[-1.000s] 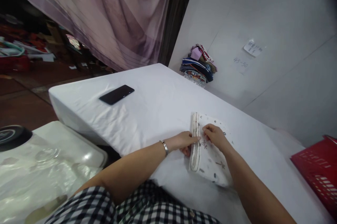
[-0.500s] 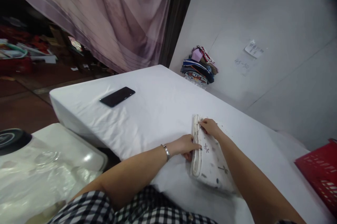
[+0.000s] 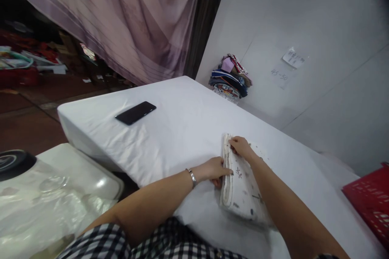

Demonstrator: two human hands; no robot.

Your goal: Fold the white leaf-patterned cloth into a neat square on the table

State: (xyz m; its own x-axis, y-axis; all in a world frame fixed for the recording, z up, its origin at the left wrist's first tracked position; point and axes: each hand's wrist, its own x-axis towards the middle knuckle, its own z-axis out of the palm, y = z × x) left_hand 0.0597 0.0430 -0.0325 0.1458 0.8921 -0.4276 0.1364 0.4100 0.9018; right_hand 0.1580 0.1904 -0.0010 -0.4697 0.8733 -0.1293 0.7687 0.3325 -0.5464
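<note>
A folded white cloth (image 3: 243, 194) with small dark printed motifs lies on the white-covered table (image 3: 188, 125), its layered edge towards the left. My left hand (image 3: 215, 170) grips that edge near its middle, thumb on top and fingers at the side and below. Towards the far end of the same edge, my right hand (image 3: 239, 145) pinches the cloth with its fingertips. Part of the cloth is hidden under my right forearm. A bracelet (image 3: 192, 177) circles my left wrist.
A black phone (image 3: 136, 113) lies at the table's far left. Folded clothes (image 3: 229, 77) are stacked by the wall. A red plastic basket (image 3: 369, 200) stands at the right. Clear plastic bags (image 3: 51, 206) cover a white surface at lower left. A pink curtain (image 3: 146, 20) hangs behind.
Almost nothing differs. Both hands keep their hold on the folded cloth, and the view has shifted very slightly.
</note>
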